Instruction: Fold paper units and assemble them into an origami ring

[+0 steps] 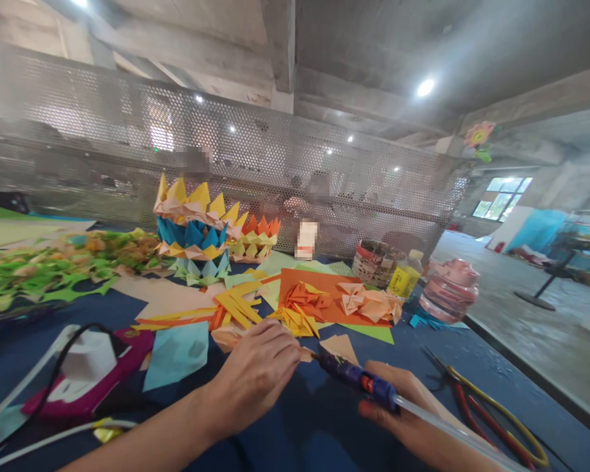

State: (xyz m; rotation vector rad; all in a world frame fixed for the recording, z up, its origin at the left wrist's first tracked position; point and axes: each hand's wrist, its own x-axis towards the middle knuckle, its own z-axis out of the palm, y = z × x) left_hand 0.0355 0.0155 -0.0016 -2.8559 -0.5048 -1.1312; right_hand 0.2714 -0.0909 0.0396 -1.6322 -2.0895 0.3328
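Note:
My left hand (255,373) is closed in a pinch on a small folded peach paper piece (305,354) just above the dark blue table (305,426). My right hand (413,413) grips a blue glue gun (361,380) with a clear glue stick out of its back; the nozzle points at the paper piece and nearly touches it. Piles of folded orange, yellow and peach paper units (305,305) lie on coloured sheets just beyond the hands.
Stacked paper crowns (194,229) and a smaller orange one (256,239) stand at the back by a perforated metal screen. Green paper cut-outs (44,269) lie left, a pink and white device (86,377) near left. A basket (376,262), yellow bottle (404,275), pink jar (450,288) and scissors (486,413) are on the right.

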